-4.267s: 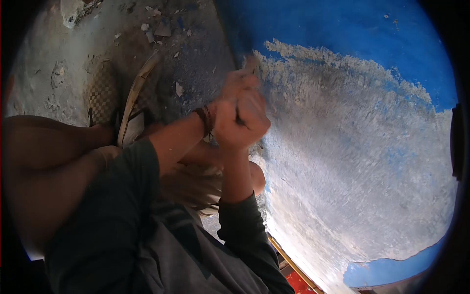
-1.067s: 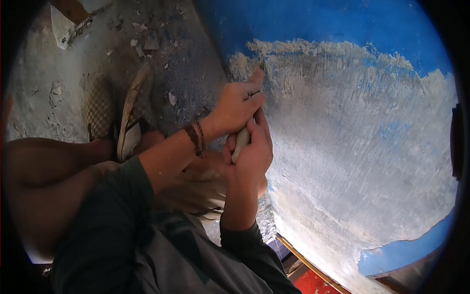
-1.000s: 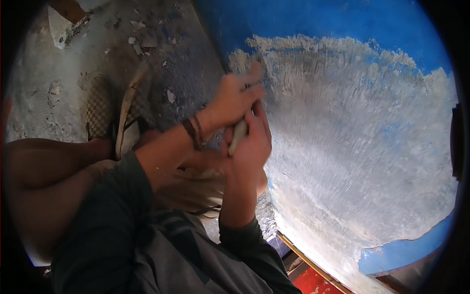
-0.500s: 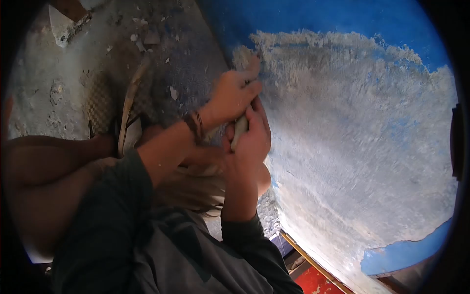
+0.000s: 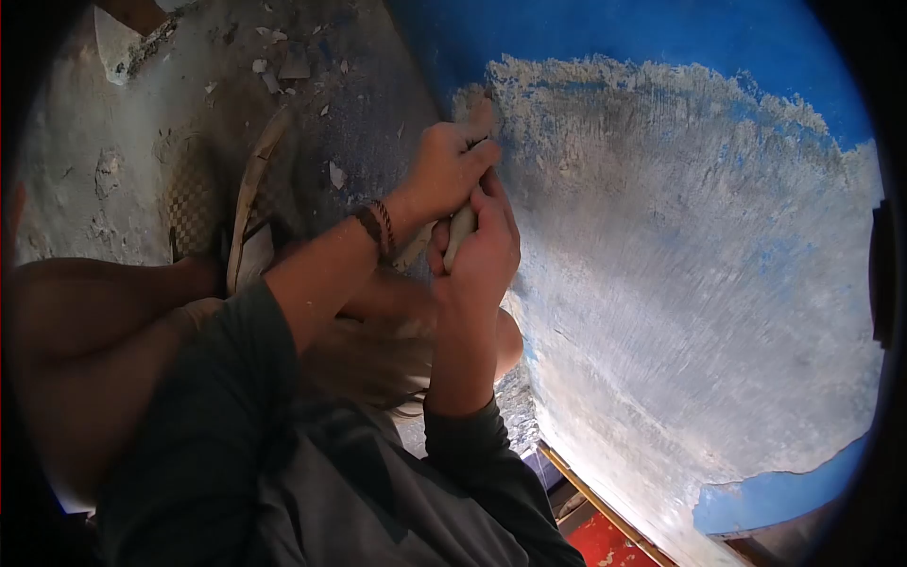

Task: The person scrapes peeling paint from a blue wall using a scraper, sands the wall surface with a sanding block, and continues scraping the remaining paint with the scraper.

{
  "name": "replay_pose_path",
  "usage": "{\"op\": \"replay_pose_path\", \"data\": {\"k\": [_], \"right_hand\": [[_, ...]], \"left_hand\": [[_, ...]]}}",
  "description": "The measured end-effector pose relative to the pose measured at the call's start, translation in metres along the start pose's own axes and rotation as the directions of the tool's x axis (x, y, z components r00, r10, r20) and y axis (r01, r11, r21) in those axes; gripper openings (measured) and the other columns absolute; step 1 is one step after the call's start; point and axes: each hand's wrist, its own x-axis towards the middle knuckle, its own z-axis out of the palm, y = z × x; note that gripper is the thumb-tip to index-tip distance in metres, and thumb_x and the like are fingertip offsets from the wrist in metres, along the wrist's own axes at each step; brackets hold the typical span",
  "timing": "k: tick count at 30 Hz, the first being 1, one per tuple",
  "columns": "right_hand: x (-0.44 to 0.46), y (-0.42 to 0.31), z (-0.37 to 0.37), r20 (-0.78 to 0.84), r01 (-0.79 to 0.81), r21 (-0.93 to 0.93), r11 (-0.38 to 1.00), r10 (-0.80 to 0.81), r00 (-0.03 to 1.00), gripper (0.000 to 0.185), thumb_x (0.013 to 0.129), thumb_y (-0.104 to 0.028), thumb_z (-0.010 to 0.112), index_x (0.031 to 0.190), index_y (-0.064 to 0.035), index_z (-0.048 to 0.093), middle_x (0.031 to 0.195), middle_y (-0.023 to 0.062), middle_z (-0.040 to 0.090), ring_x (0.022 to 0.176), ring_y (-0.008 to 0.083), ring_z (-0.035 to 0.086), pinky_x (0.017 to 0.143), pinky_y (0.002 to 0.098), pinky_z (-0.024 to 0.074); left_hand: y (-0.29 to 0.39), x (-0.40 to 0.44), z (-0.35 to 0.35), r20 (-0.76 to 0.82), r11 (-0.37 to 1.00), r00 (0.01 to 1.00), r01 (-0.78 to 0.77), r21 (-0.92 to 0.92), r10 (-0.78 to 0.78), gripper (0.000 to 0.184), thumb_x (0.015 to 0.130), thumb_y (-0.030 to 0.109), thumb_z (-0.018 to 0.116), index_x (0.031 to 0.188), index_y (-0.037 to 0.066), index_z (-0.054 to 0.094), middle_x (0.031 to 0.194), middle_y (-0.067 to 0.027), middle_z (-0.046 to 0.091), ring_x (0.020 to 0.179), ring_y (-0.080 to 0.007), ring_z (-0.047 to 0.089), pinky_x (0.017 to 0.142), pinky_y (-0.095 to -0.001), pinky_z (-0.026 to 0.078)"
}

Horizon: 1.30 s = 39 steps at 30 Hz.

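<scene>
Both of my hands grip one hand tool with a pale, rounded handle. It looks like a scraper, but its working end is hidden behind my fingers. My right hand wraps around the handle's near end. Ahead of it, my left hand, with a braided bracelet at the wrist, closes over the front of the tool, its index finger stretched forward along it. My fingers are close to the left edge of the wall, where a grey-white bare patch borders on blue paint.
Paint and plaster flakes lie on the rough grey floor at the left. My checkered shoes and bent legs are beside my left arm. A wooden strip and a red surface lie at the bottom, near the wall's base.
Both hands have shifted slightly up and left with the tool, along the wall's left edge. Their grip looks the same.
</scene>
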Motion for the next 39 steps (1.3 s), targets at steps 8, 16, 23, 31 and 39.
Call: {"op": "replay_pose_path", "data": {"k": [8,16,23,31,39], "right_hand": [[0.01,0.006,0.012,0.005,0.03,-0.006,1.0,-0.03,1.0,0.041,0.089,-0.018,0.041,0.128,-0.0058,0.049,0.065,0.0021,0.049,0.043,0.0087,0.043,0.033,0.0213,0.0302],[0.012,0.004,0.01,0.002,0.009,-0.021,1.0,-0.009,1.0,0.039,0.089,-0.019,0.043,0.126,-0.0066,0.05,0.064,0.0025,0.048,0.043,0.0089,0.042,0.033,0.0222,0.0285],[-0.003,-0.003,0.004,0.005,0.004,-0.064,0.998,-0.004,1.0,0.04,0.089,-0.017,0.043,0.127,-0.0051,0.048,0.063,0.0024,0.047,0.041,0.0097,0.04,0.032,0.0222,0.028],[0.0,0.002,0.017,0.007,0.02,-0.047,0.999,-0.019,1.0,0.041,0.089,-0.018,0.043,0.128,-0.0061,0.047,0.063,0.0029,0.047,0.04,0.0103,0.04,0.032,0.0234,0.028],[0.004,0.009,0.023,-0.007,-0.01,-0.026,1.0,0.01,1.0,0.041,0.089,-0.019,0.044,0.129,-0.0071,0.046,0.061,0.0036,0.046,0.041,0.0098,0.039,0.032,0.0236,0.0283]], "left_hand": [[-0.014,0.012,-0.008,0.012,0.995,0.998,0.056,-0.085,-0.055,0.025,0.08,0.019,0.056,0.081,-0.006,0.058,0.061,-0.0147,0.053,0.059,-0.0121,0.049,0.057,-0.0332,0.043],[-0.01,0.012,-0.008,0.007,0.986,0.999,0.032,-0.162,-0.032,0.025,0.079,0.019,0.057,0.073,-0.005,0.057,0.057,-0.0077,0.051,0.057,-0.0103,0.045,0.053,-0.032,0.041],[-0.005,0.001,0.003,-0.042,0.989,0.999,-0.024,-0.143,0.018,0.023,0.079,0.017,0.056,0.073,-0.005,0.058,0.056,-0.0069,0.05,0.055,-0.0099,0.044,0.051,-0.0309,0.041],[0.002,0.006,-0.014,0.04,0.983,0.997,0.066,-0.174,-0.06,0.024,0.083,0.016,0.053,0.086,-0.007,0.06,0.063,-0.0021,0.053,0.062,-0.0062,0.045,0.054,-0.0271,0.041],[-0.01,0.01,-0.021,0.055,0.974,0.998,0.055,-0.222,-0.044,0.027,0.083,0.017,0.054,0.089,-0.009,0.06,0.063,-0.0024,0.052,0.063,-0.0059,0.045,0.054,-0.0263,0.04]]}}
